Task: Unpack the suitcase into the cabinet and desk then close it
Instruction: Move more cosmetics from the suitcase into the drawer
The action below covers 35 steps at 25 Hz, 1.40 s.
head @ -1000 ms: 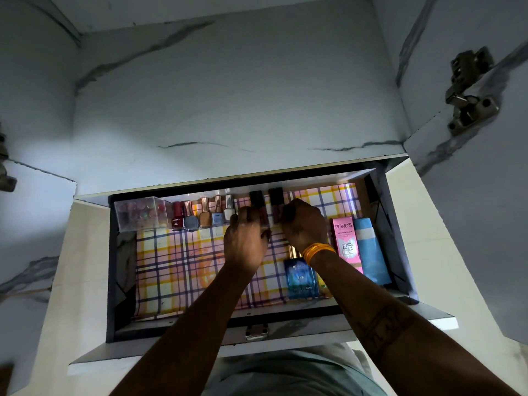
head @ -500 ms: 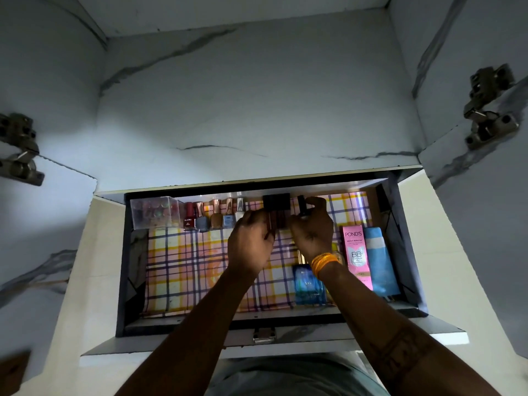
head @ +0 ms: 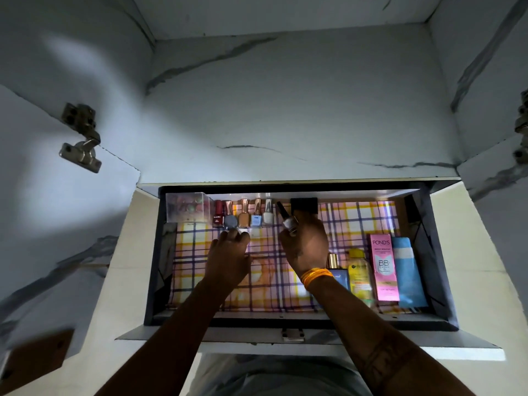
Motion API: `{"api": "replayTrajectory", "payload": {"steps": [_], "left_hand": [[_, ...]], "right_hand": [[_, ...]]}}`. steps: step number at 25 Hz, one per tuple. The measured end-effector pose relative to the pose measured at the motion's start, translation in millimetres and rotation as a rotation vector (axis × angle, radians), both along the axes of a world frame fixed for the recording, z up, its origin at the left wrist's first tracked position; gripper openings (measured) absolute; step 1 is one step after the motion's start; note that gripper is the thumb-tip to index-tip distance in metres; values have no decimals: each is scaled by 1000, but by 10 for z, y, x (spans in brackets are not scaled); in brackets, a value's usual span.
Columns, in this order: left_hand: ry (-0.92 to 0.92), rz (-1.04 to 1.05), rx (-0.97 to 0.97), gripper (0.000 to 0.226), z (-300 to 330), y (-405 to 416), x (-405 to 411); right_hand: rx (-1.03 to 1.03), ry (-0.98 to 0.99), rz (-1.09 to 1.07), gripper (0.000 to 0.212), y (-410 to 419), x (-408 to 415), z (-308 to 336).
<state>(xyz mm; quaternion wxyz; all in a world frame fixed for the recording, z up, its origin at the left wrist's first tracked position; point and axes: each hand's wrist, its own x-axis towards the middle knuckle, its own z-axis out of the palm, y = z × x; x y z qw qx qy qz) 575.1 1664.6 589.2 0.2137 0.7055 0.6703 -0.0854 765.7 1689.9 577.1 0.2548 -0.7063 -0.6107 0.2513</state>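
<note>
- The right hand [head: 304,247] pinches a nail polish bottle [head: 287,220] tilted over the drawer [head: 440,324], just right of the bottle row [head: 243,217].
- The left hand [head: 228,255] hovers over the liner, fingers [head: 238,237] loosely spread, holding nothing I can see.
- Stand it upright beside the last bottle, and steady the row while setting it down.

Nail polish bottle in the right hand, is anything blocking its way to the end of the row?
Nothing visible does. The right hand holds the nail polish bottle tilted, beside the white bottle ending the row; bare liner lies between.
</note>
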Motion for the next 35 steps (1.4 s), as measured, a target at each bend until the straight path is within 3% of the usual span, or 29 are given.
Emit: {"api": "replayTrajectory", "payload": {"steps": [11, 16, 21, 25, 31, 35], "left_hand": [[-23, -34, 17, 53, -65, -42, -152], [-27, -100, 52, 48, -92, -45, -265], [-42, -153, 109, 44, -82, -46, -342], [-158, -103, 126, 40, -27, -70, -382], [-739, 216, -33, 43, 454, -63, -393], [-966, 384, 117, 26, 933, -44, -398]], "right_hand": [[-14, -91, -26, 28, 47, -316, -114], [-55, -276, -19, 24, -58, -250, -150], [-37, -280, -16, 22, -23, -254, -119], [58, -140, -75, 15, -70, -280, 49], [-153, 371, -96, 2, -130, -377, 538], [-145, 622, -29, 3, -97, -403, 1018]]}}
